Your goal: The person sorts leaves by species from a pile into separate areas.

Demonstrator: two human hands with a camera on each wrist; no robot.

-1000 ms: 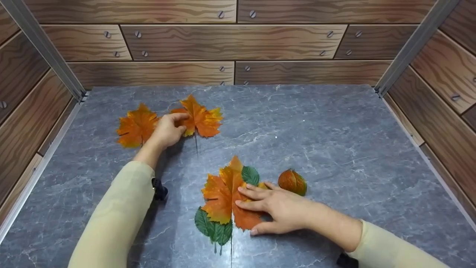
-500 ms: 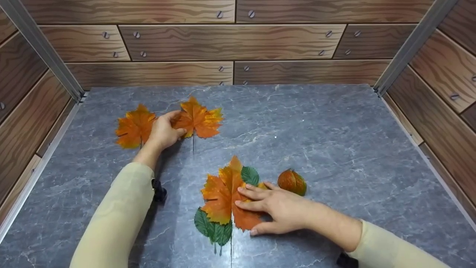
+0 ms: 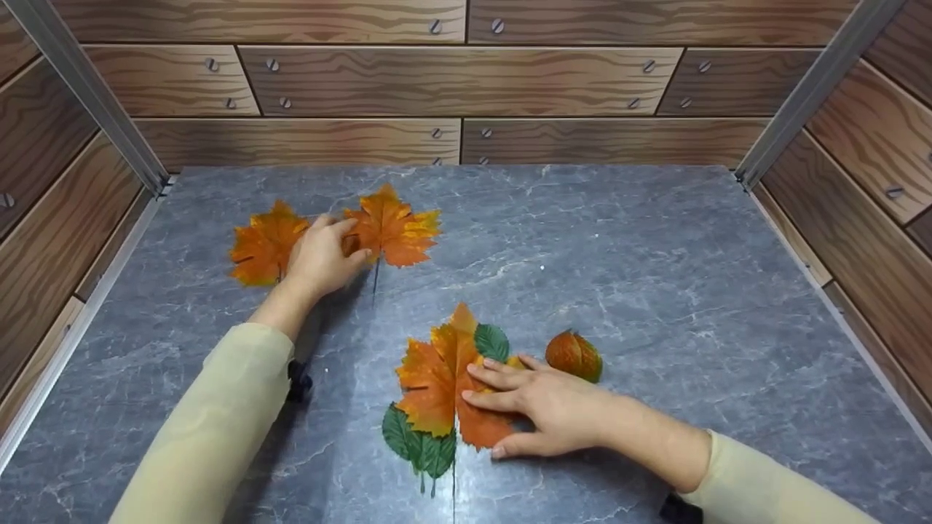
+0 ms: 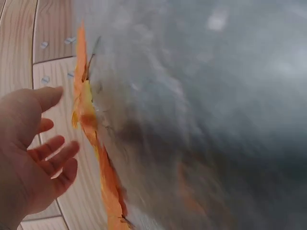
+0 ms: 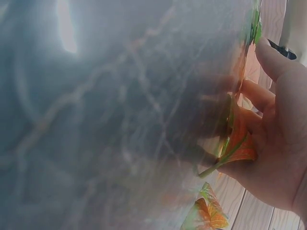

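My left hand [image 3: 325, 255] hovers with loosely bent fingers by the left edge of an orange maple leaf [image 3: 393, 229] at the back. In the left wrist view a gap shows between its fingertips and the orange leaves [image 4: 110, 184]. A second orange maple leaf [image 3: 263, 247] lies left of this hand, partly hidden by it. My right hand [image 3: 557, 407] rests with spread fingers on the right side of a larger orange maple leaf [image 3: 433, 371] in front. Green leaves [image 3: 422, 440] poke out below that leaf, and another green leaf [image 3: 491, 340] at its upper right. Smaller orange leaf parts show under the right hand.
A rounded orange-green leaf [image 3: 573, 355] lies just beyond the right hand. The grey marbled tabletop [image 3: 655, 255] is bordered by wood-patterned panels [image 3: 459, 80] at the back and sides. Metal posts [image 3: 95, 102] stand at the back corners.
My left hand's fingers have come off the back leaf, which has shifted slightly; its stem now slants differently. The right hand and the leaves under it have stayed put.
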